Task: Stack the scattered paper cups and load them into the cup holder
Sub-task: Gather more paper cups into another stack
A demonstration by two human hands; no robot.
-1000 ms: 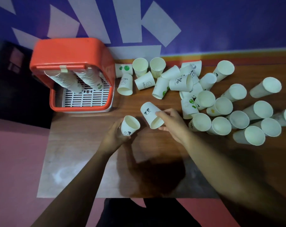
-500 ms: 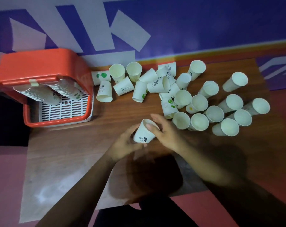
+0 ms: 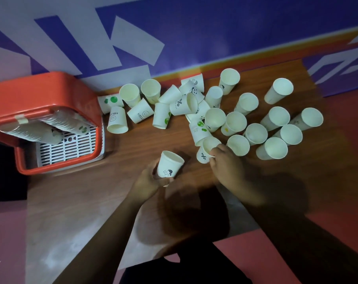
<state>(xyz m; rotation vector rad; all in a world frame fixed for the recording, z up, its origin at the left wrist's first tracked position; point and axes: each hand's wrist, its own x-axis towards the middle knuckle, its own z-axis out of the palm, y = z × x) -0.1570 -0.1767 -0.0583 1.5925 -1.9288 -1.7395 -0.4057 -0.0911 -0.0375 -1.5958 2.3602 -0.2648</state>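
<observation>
Head view: the left hand [image 3: 150,182] grips a figure-print cup [image 3: 169,165] above the wooden table [image 3: 87,193]. The right hand [image 3: 227,168] pinches a percent-print cup [image 3: 204,153]. The red cup holder [image 3: 50,93] already carries hanging cup stacks [image 3: 38,132], while over twenty scattered cups [image 3: 274,118] lie unstacked, so most work looks left.

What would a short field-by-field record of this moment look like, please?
left hand: holds figure-print cup upright
right hand: fingers grip percent-mark cup at the pile's near edge
loose cups: many scattered on the table, some upright, some lying
cup holder: red, at the table's left end, two cup stacks loaded
</observation>
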